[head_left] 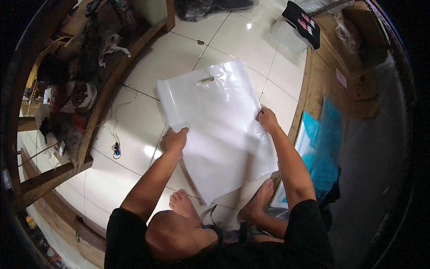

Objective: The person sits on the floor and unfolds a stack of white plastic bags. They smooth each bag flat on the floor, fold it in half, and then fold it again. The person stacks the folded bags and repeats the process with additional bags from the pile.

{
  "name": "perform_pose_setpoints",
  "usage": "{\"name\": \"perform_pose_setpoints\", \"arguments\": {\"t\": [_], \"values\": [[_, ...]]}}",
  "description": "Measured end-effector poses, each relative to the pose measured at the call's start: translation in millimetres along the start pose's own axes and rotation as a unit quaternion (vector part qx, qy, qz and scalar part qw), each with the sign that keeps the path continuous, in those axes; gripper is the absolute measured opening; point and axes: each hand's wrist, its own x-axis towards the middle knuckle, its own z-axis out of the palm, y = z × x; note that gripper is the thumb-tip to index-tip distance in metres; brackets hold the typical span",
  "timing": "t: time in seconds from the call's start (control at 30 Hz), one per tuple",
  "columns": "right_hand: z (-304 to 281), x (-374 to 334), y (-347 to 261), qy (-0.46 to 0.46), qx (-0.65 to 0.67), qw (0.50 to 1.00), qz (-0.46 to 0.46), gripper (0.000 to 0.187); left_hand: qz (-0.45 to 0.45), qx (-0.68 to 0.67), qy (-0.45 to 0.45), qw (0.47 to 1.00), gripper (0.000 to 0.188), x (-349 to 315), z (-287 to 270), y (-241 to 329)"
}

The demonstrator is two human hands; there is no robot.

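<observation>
A large white plastic carrier bag (219, 130) with a die-cut handle slot is stretched flat between my hands, above the tiled floor. Its slotted edge points away from me and its opposite edge hangs near my feet. My left hand (176, 142) pinches the bag's left side, thumb on top and the other fingers hidden beneath. On the right side, my right hand (267, 119) grips the edge with its fingers curled in. Glossy creases run across the bag's upper right part.
A wooden shelf (121, 67) with cluttered items stands at left. Near it, a thin cord (116, 130) lies on the white tiles (121, 166). Blue plastic-wrapped sheets (318, 152) lie at right. Beyond, a black printed cloth (302, 22) rests on a white bundle (286, 36). A cardboard box (358, 40) is at far right.
</observation>
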Motion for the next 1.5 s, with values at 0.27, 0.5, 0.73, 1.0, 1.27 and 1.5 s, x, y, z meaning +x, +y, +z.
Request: {"name": "perform_pose_setpoints", "arguments": {"t": [0.27,0.5,0.73,1.0,1.27,1.5], "values": [[6,2,11,0.006,0.044,0.999,0.013,0.028,-0.011,-0.004,-0.005,1.0,0.055,-22,-4,21],[-8,-16,5,0.04,0.092,0.993,0.06,0.041,0.134,0.156,0.079,0.976,0.061,-19,-9,2],[14,-158,22,0.389,0.228,0.886,0.106,0.04,0.579,0.309,0.079,0.75,0.052,36,12,141],[116,-273,-8,0.091,0.56,0.657,0.497,0.034,0.426,0.609,-0.048,0.667,0.044,84,107,185],[147,-267,-7,0.12,0.451,0.735,0.492,0.035,0.453,0.65,-0.042,0.608,0.031,94,110,186],[136,-260,-10,0.125,0.503,0.678,0.521,0.036,0.425,0.634,-0.056,0.643,0.047,97,111,187]]}}
